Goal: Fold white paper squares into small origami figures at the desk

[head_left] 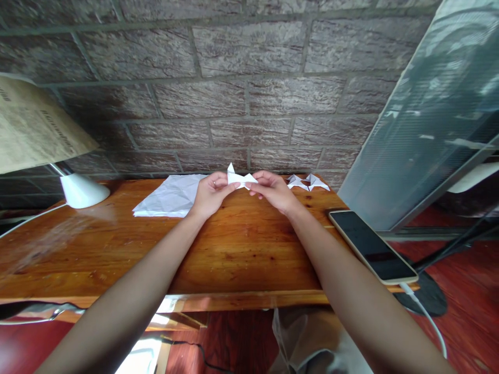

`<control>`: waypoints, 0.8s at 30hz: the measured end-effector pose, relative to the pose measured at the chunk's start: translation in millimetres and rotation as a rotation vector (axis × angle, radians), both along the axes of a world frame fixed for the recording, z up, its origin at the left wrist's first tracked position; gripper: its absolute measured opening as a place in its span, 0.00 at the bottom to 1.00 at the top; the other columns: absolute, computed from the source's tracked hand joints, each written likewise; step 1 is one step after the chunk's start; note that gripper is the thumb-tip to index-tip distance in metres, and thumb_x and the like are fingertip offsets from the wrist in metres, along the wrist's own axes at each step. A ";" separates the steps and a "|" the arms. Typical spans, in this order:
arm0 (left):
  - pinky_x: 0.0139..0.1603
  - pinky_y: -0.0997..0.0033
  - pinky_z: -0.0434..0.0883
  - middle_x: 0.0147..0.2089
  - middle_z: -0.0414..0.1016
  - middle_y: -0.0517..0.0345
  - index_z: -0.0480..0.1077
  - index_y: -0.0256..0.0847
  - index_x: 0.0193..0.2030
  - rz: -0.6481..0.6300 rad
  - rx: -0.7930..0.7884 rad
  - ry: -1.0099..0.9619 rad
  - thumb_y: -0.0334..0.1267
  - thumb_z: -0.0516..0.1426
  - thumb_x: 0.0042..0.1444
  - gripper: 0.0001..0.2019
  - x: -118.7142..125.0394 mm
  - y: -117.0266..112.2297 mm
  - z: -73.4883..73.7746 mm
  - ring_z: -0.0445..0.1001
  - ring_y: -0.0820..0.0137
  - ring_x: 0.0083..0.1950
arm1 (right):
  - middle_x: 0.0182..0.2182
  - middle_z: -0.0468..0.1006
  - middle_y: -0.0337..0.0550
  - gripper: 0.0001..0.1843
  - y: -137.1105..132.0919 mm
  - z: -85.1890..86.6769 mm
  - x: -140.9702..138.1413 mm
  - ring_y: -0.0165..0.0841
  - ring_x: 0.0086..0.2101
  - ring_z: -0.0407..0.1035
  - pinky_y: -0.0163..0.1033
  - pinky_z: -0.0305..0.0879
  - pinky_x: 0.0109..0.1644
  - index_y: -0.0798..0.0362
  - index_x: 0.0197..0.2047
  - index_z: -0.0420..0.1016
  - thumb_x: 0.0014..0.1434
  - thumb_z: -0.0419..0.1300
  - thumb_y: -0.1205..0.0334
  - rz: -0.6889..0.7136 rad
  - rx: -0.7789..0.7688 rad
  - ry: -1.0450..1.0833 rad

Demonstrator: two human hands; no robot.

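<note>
Both of my hands meet over the far part of a wooden table. Between them is a small folded white paper piece with pointed corners. My left hand pinches its left side with fingers closed. Its right side is pinched by my right hand, also closed. A stack of crumpled white paper sheets lies just left of my left hand. Two finished folded paper shapes rest on the table to the right of my right hand.
A white lamp base with a tan shade stands at the left. A dark phone with a white cable lies at the table's right edge. A brick wall is right behind the table. A glass panel leans at the right.
</note>
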State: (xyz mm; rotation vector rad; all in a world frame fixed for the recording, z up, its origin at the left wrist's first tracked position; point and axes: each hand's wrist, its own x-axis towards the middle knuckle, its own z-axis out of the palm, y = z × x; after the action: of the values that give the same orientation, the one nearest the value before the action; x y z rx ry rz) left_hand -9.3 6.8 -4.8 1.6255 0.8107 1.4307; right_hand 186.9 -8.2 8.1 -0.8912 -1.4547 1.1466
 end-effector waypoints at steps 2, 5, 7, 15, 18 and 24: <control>0.39 0.70 0.69 0.31 0.78 0.61 0.69 0.41 0.30 0.003 0.016 0.007 0.51 0.71 0.44 0.20 -0.6 0.2 1.0 0.73 0.71 0.33 | 0.31 0.82 0.39 0.20 -2.2 1.9 0.1 0.29 0.30 0.74 0.30 0.60 0.28 0.52 0.38 0.77 0.46 0.72 0.50 0.032 0.016 -0.038; 0.40 0.70 0.69 0.32 0.79 0.60 0.71 0.40 0.31 -0.002 0.023 -0.014 0.51 0.70 0.45 0.19 -0.6 -0.3 3.4 0.74 0.71 0.34 | 0.34 0.83 0.39 0.20 -4.4 4.9 -0.2 0.29 0.30 0.74 0.31 0.60 0.29 0.52 0.40 0.79 0.47 0.72 0.51 0.054 0.066 -0.048; 0.41 0.70 0.69 0.33 0.80 0.60 0.72 0.40 0.33 -0.018 0.017 -0.036 0.50 0.70 0.46 0.18 0.2 -0.8 4.3 0.74 0.71 0.34 | 0.33 0.83 0.39 0.19 -4.3 5.9 0.1 0.29 0.30 0.74 0.31 0.60 0.29 0.52 0.40 0.80 0.47 0.73 0.51 0.056 0.090 -0.038; 0.37 0.71 0.67 0.29 0.77 0.62 0.73 0.40 0.32 0.055 -0.014 -0.004 0.51 0.69 0.46 0.18 5.8 0.8 -0.7 0.71 0.72 0.32 | 0.28 0.81 0.38 0.20 -1.1 3.6 3.2 0.25 0.25 0.69 0.32 0.61 0.29 0.54 0.37 0.81 0.45 0.74 0.51 0.063 0.027 -0.018; 0.37 0.70 0.67 0.30 0.77 0.61 0.76 0.40 0.32 0.071 -0.045 0.039 0.53 0.67 0.48 0.17 5.5 2.3 -2.8 0.71 0.71 0.33 | 0.29 0.81 0.39 0.20 -1.5 3.1 2.2 0.26 0.25 0.69 0.32 0.62 0.29 0.54 0.37 0.80 0.45 0.74 0.49 0.053 0.020 -0.018; 0.39 0.69 0.69 0.32 0.79 0.59 0.77 0.40 0.32 0.045 -0.040 0.036 0.53 0.69 0.46 0.18 4.3 0.2 0.0 0.73 0.70 0.34 | 0.28 0.81 0.38 0.21 -1.9 2.6 0.6 0.26 0.25 0.69 0.32 0.61 0.29 0.54 0.36 0.80 0.44 0.75 0.49 0.049 0.034 -0.036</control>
State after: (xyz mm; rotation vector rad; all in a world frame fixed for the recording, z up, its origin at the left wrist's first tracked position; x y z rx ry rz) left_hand -5.0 7.1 -4.8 1.6156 0.8961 1.4113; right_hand 187.5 -10.1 10.6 -0.8606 -1.5289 1.1441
